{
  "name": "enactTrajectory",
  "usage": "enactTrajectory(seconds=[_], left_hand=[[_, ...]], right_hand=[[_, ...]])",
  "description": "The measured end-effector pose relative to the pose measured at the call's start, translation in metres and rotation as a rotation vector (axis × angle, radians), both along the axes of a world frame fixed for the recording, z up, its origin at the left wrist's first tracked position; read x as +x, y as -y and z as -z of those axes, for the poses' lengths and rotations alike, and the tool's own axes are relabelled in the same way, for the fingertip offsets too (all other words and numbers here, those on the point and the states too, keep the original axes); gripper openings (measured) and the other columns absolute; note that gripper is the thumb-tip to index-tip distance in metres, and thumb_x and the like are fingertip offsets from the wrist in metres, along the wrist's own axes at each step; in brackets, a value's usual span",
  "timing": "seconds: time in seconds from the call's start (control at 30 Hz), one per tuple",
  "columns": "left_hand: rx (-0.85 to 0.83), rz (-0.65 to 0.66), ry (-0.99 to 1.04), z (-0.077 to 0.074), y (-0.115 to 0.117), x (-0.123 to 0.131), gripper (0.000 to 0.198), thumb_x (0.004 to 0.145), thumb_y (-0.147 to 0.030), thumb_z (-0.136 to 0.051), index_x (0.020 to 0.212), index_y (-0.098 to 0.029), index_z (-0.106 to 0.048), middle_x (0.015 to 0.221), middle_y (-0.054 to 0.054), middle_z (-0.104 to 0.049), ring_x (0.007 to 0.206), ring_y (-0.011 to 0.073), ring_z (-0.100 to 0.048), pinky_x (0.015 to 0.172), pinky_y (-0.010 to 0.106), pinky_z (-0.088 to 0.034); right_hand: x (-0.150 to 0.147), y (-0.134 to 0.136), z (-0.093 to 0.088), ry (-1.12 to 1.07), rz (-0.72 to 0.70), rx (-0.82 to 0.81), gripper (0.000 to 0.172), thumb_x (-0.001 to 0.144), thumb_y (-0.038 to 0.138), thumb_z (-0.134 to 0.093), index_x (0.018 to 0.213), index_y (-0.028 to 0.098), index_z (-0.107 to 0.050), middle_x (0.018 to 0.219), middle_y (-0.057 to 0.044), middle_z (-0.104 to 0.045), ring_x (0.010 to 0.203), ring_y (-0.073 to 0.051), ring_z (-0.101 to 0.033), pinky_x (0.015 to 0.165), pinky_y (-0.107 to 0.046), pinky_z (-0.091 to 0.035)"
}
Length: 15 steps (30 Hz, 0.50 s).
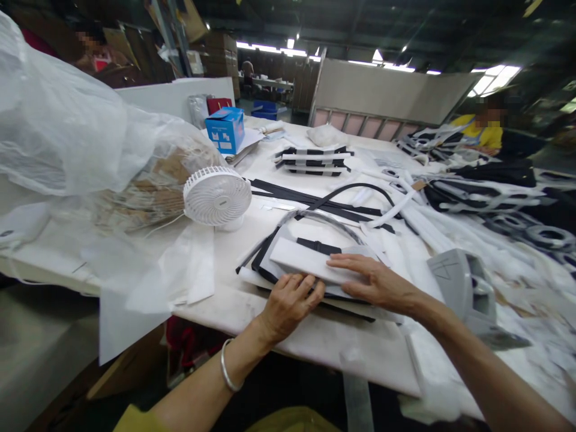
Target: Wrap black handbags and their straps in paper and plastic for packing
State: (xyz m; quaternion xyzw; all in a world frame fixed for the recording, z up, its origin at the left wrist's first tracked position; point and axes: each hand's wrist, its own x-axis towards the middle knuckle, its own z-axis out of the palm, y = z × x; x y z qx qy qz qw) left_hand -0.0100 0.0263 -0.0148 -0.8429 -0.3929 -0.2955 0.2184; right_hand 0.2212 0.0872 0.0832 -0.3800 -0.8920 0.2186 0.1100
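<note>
A white foam strip [299, 258] lies across a flat black-and-white piece [270, 273] near the table's front edge. My left hand [290, 300] rests on the near edge of that piece, fingers curled and pressing down. My right hand [375, 279] lies flat on the right end of the white strip, fingers stretched out. A short black strap with a buckle [318, 246] sits just behind the strip. A bracelet is on my left wrist.
A small white fan [217, 196] stands left, beside a big clear plastic bag [67, 132] of cardboard pieces. Black straps [315, 201], striped stacks [312, 161], a blue box [225, 129] and a grey tool [468, 288] lie around. Another person in yellow [483, 129] sits far right.
</note>
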Motion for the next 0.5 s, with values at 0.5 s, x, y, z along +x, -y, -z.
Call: enactTrajectory(seconds=[0.5], left_hand=[[0.006,0.027,-0.006,0.0,0.0,0.0,0.026,0.097,-0.017,-0.047,0.121,-0.019,-0.059,0.11,0.007,-0.069,0.094,0.0185,-0.061,0.081,0.034,-0.043]], right_hand=[[-0.042,0.054,0.044,0.126,0.197,0.453,0.053,0.087,0.001,-0.038,0.134,0.018,-0.057,0.138,-0.009,-0.058,0.129,-0.024,-0.052,0.11,-0.046,-0.035]])
